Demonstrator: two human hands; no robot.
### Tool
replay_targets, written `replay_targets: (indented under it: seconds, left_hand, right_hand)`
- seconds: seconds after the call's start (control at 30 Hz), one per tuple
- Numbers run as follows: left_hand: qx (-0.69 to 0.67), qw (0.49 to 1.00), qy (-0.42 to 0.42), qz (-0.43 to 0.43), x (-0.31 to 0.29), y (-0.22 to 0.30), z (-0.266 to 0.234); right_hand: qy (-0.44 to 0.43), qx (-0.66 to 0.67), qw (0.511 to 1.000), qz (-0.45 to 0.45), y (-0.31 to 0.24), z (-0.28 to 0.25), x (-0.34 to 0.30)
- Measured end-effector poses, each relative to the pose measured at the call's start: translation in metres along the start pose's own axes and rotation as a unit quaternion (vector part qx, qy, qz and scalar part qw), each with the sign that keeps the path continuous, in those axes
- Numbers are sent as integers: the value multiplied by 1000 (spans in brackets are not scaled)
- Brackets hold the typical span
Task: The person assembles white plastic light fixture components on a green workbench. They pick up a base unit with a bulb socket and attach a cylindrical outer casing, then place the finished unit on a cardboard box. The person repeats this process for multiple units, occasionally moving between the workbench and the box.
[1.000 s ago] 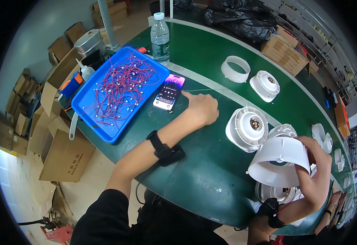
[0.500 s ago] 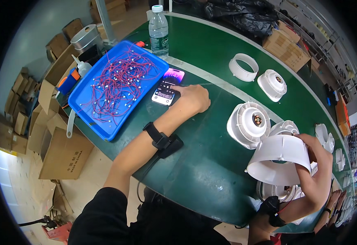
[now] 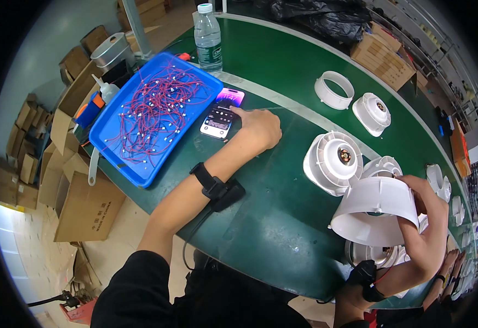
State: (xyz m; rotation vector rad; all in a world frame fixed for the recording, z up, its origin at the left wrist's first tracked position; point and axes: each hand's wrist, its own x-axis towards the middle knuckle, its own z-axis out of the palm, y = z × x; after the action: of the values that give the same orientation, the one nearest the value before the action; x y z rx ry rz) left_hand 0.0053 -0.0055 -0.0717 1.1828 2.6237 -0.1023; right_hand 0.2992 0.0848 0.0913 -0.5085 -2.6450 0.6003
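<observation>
while the right hand (image 3: 430,232) grasps a white ring (image 3: 367,205), the left hand (image 3: 259,130) points at a phone (image 3: 215,124); other fingers unclear

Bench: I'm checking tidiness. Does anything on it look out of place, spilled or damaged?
Perhaps the phone: lit, beside the tray of tangled wires, it looks odd, seemingly a personal item on a work bench. The left hand is at its edge; the right hand holds a white ring. No clear spill or damage shows.
</observation>
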Motion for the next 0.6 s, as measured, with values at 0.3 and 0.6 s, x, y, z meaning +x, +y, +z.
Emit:
replay_targets:
  seconds: [0.3,0.6]
  left_hand:
    - [-28,985,76,151,0,21,25]
    - [-46,977,97,182,-4,35,36]
  right_hand:
    - [14,-21,1000,-18,2,0,0]
    - [14,-12,1000,-6,2,2,0]
